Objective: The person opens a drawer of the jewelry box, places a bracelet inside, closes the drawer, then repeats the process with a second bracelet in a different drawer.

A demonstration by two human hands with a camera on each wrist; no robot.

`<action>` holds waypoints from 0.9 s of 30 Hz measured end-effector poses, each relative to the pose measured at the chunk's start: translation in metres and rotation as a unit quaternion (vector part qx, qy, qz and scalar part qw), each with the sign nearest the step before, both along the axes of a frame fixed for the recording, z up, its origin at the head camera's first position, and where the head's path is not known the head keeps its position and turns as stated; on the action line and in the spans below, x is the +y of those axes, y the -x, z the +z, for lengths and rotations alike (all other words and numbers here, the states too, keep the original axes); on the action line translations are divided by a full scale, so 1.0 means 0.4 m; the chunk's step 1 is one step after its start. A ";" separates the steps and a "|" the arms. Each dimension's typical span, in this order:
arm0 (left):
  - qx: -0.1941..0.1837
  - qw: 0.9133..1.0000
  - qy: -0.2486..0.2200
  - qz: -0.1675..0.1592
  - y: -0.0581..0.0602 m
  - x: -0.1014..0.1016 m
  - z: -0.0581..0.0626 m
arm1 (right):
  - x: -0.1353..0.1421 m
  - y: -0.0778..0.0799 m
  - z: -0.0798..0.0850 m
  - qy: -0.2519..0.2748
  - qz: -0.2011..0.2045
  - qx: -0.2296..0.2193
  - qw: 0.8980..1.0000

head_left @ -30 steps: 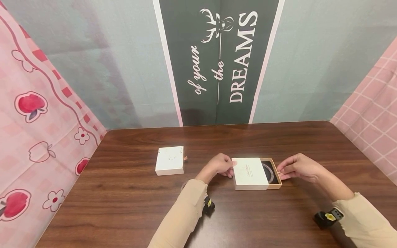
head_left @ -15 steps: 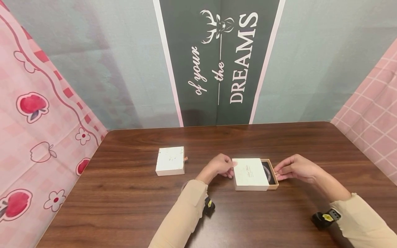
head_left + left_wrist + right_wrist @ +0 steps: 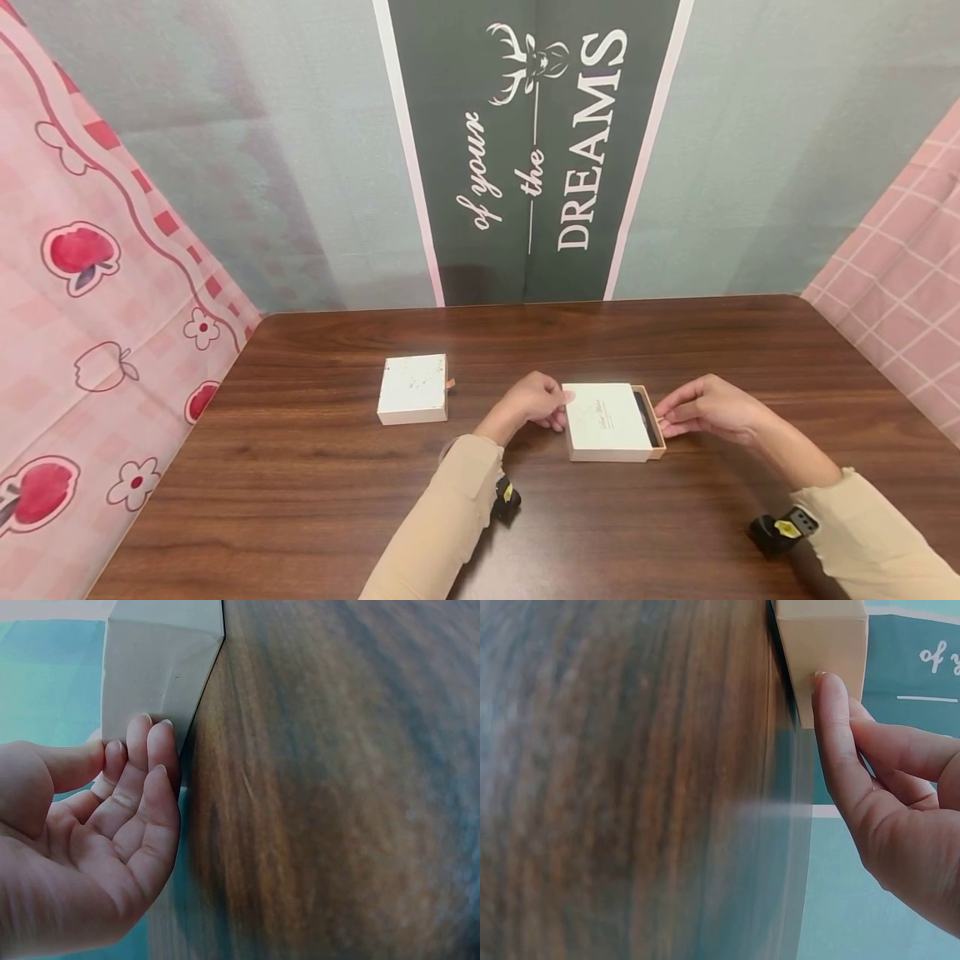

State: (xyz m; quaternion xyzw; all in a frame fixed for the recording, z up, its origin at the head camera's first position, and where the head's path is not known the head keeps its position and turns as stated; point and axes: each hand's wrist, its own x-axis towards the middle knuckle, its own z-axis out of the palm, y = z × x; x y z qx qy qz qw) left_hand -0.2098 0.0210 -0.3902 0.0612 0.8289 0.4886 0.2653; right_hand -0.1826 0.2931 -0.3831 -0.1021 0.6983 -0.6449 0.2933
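Note:
A flat white drawer-style gift box (image 3: 606, 421) with small gold print lies on the brown table, right of centre. Its tan inner drawer (image 3: 659, 450) sticks out slightly at the right, showing a narrow strip of dark lining. At the left end, my left hand (image 3: 536, 398) holds the sleeve, thumb over the top edge; in the left wrist view its fingertips (image 3: 160, 731) rest against the end wall. My right hand (image 3: 712, 408) is at the drawer's outer end. One extended fingertip (image 3: 829, 690) presses that end in the right wrist view.
Another white box (image 3: 412, 387) with an orange ribbon tab (image 3: 450, 384) sits to the left on the table (image 3: 300, 483). Behind the table hangs a grey-green cloth (image 3: 315, 167) with a dark printed panel; pink patterned cloths (image 3: 97, 292) flank both sides.
The drawer has slid left into the sleeve, covering the ring-shaped item seen inside earlier. My right hand has moved left with it; my left hand has stayed in place.

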 end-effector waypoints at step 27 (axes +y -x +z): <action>0.004 1.000 0.003 -0.005 -0.006 -0.002 0.006 | -0.028 -0.003 -0.007 0.026 0.007 0.001 1.000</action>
